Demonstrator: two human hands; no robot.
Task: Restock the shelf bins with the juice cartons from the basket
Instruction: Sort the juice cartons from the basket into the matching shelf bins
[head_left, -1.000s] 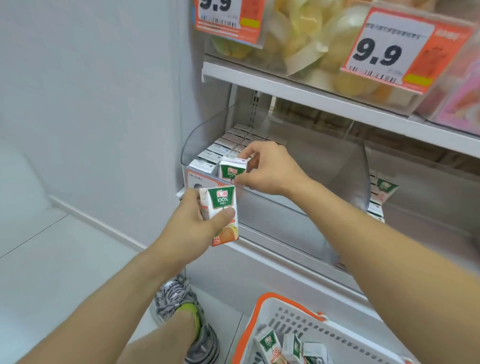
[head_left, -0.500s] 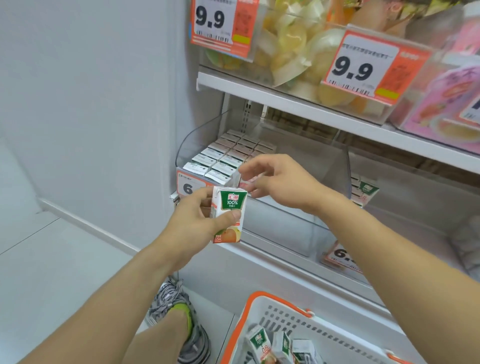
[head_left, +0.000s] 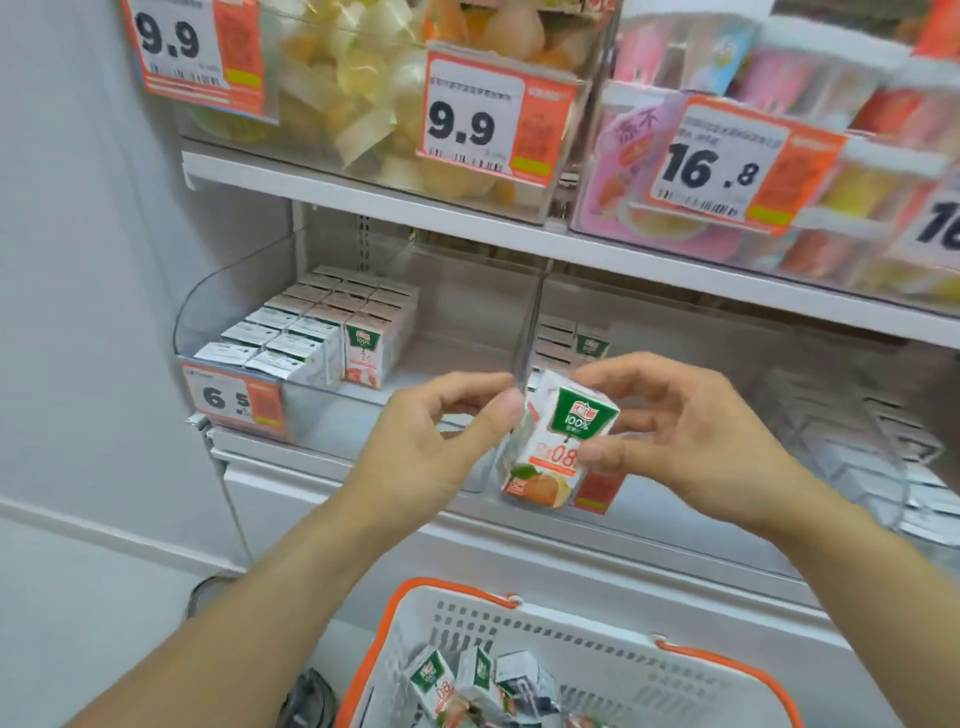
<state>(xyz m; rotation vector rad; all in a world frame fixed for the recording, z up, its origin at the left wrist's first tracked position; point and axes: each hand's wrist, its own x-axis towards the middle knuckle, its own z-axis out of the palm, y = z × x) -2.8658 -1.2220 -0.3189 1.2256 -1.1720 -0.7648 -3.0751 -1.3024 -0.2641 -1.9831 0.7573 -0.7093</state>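
Observation:
A white-and-green juice carton (head_left: 566, 441) with an orange fruit picture hangs tilted between my two hands, in front of the clear divider (head_left: 530, 332) between two shelf bins. My right hand (head_left: 691, 436) grips it, thumb on its front and fingers over its top. My left hand (head_left: 421, 457) pinches its upper left edge with thumb and forefinger. The left bin (head_left: 223, 291) holds rows of cartons (head_left: 311, 338) filling its left part. The bin to its right holds a few cartons at the back (head_left: 582, 340). Below, the white basket with an orange rim (head_left: 452, 587) holds several more cartons (head_left: 467, 680).
A 6.5 price tag (head_left: 234, 397) hangs on the left bin's front. The shelf above (head_left: 467, 218) carries bins of fruit cups with 9.9 and 16.8 tags. A grey wall (head_left: 78, 260) stands at the left. A shoe (head_left: 306, 701) shows beside the basket.
My right hand left the left bin and came back to the carton in my left hand. Both hands, with the carton, shifted right to the divider. The view tilted up and right.

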